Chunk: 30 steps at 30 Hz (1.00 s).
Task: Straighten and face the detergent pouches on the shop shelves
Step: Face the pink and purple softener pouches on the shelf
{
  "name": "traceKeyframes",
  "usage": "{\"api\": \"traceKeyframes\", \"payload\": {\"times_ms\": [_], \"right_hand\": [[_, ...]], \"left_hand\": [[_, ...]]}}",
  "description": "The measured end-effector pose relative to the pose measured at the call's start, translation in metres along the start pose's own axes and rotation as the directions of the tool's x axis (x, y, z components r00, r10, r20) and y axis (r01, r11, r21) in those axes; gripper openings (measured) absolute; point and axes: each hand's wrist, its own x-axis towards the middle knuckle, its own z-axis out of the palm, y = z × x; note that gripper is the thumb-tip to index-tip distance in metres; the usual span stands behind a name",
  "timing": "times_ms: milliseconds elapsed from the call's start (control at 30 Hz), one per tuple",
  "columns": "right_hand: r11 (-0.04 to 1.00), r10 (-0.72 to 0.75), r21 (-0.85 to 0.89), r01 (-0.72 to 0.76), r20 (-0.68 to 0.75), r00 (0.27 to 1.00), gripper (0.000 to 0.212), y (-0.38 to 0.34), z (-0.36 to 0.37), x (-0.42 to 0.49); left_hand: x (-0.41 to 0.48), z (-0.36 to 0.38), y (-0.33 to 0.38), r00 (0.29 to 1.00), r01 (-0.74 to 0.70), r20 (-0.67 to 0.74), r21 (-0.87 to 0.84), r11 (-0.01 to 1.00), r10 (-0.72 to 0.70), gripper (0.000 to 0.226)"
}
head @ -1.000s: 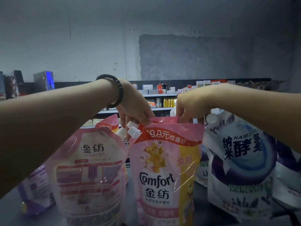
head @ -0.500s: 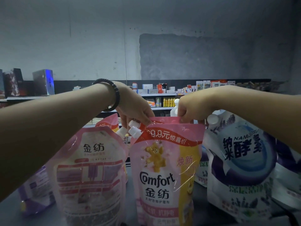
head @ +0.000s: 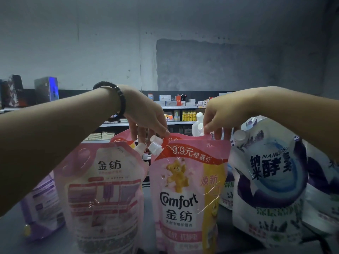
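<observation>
Comfort pouch (head: 185, 198): pink and yellow, standing upright on the dark shelf (head: 146, 219), centre of my view. Long axis vertical; the printed front faces me squarely; its white spout cap (head: 155, 145) sits at the upper left corner and points up and to the left.

Left hand (head: 145, 114): fingers curled down, pinching the pouch's top edge just beside the spout. A dark beaded bracelet (head: 117, 99) is on the wrist.

Right hand (head: 220, 116): pinching the same top edge at its right corner. I see the two hands apart, one at each end of that edge.

Pink pouch (head: 102, 189): just left of the Comfort pouch, upright, with small print and diagrams facing me. Its cap (head: 139, 147) lies close to the Comfort cap.

White-and-purple pouch (head: 267, 180): just right, upright, front facing me, leaning slightly.

Purple pouch (head: 42, 204): far left, partly hidden behind my left forearm.

White bottle (head: 198, 123): behind the row, between the hands.

Far shelves (head: 176, 107): small boxed goods, too small for me to read.
</observation>
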Motion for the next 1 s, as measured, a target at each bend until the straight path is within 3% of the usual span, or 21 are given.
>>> {"api": "traceKeyframes", "payload": {"times_ms": [100,233,500,833,1000], "right_hand": [[1.0,-0.008,0.012,0.009,-0.099,0.995,0.022,-0.002,-0.001,-0.003],[0.997,-0.054,0.036,0.063,-0.226,0.973,0.025,-0.007,-0.002,-0.01],[0.966,-0.051,0.213,0.146,-0.396,0.917,0.026,-0.029,0.005,-0.022],[0.851,0.01,0.485,0.199,-0.395,0.919,0.026,-0.068,0.022,-0.052],[0.762,0.039,0.611,0.215,-0.374,0.927,0.025,-0.084,0.035,-0.067]], "left_hand": [[-0.006,-0.004,0.004,0.994,-0.084,-0.062,0.027,0.996,0.085,0.021],[-0.025,-0.011,0.017,0.976,-0.211,-0.04,0.089,0.974,0.215,0.034],[-0.045,-0.009,0.015,0.951,-0.271,-0.128,0.087,0.959,0.281,0.033],[-0.086,0.002,-0.01,0.911,-0.359,-0.298,-0.227,0.906,0.286,0.025],[-0.109,0.011,-0.029,0.919,-0.361,-0.292,-0.348,0.865,0.265,0.023]]}}
